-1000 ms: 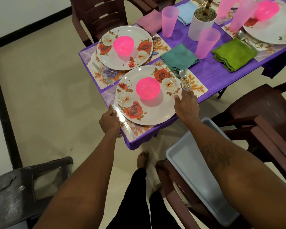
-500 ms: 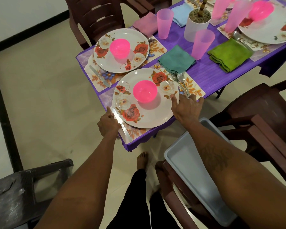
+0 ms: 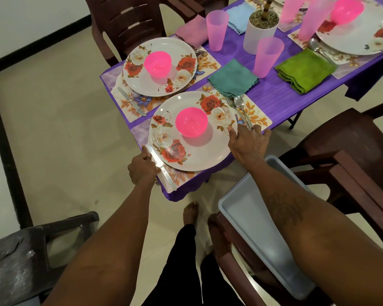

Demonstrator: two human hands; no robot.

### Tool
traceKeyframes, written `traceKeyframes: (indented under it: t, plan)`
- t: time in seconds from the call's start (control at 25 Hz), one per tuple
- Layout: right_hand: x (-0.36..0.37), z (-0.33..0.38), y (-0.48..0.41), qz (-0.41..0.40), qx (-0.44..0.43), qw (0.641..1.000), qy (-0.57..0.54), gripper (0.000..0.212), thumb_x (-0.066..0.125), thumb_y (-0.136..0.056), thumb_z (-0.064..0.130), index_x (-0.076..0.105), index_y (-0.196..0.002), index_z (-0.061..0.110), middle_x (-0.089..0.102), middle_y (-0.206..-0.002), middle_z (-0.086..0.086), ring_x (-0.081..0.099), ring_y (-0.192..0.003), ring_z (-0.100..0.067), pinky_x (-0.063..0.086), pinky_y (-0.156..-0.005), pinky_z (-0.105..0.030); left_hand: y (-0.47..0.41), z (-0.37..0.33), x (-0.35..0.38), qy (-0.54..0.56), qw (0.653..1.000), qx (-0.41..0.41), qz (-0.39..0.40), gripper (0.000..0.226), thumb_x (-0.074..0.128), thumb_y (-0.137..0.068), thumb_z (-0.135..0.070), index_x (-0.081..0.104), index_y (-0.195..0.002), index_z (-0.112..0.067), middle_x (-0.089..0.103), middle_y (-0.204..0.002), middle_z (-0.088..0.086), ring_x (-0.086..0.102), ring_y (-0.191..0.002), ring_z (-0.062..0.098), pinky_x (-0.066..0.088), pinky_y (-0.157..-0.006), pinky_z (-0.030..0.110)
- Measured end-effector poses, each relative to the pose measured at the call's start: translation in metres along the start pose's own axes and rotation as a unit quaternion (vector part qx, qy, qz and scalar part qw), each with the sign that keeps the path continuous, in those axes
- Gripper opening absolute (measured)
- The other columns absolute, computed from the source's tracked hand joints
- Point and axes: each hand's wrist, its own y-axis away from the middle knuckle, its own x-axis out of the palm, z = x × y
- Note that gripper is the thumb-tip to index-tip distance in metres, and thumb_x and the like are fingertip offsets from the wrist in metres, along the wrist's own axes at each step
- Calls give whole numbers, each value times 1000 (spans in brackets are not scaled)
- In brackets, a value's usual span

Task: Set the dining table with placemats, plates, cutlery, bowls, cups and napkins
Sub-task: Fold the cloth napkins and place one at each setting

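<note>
Round white rose-patterned plate (image 3: 199, 155) on table (image 3: 274, 102).
Right grip (image 3: 248, 144), fingers apart, is touching rim at its left; left grip (image 3: 142, 167) is curling beside steel knife (image 3: 164, 171), hold indeterminable.

1. There is a single view, from a wide-angle camera worn on the person's head as they stand at the near corner of the table (image 3: 281, 100).
2. It faces forward and steeply down, so the person's own legs and a bare foot (image 3: 190, 212) show at the bottom.
3. It is close. Both forearms fill the lower half, with the left hand (image 3: 142, 167), right hand (image 3: 245, 142) and nearest placemat (image 3: 257, 115) mid-frame. The table's far end is cut off at the top right.
</note>
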Motion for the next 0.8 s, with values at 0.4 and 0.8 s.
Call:
traceKeyframes:
  t: [0.4, 0.8]
  plan:
    - [0, -2, 2, -14, 5, 1000, -3, 65, 23, -104, 57, 71, -119, 16, 75, -110, -14, 61, -119, -33, 34, -108, -58, 6, 2, 1, 23, 1000, -5, -7, 43, 59, -103, -12, 58, -145, -21, 72, -124, 12, 70, -108, 32, 57, -85, 39]
    - [-11, 9, -1, -33, 19, 998, -40, 52, 39, -103, 51, 69, -125, 14, 73, -113, -13, 58, -120, -33, 35, -104, -55, 6, -9, -7, -107, 993, 49, -33, 46, 57, -104, -18, 52, -149, -18, 50, -149, 19, 50, -135, 39, 52, -98, 50]
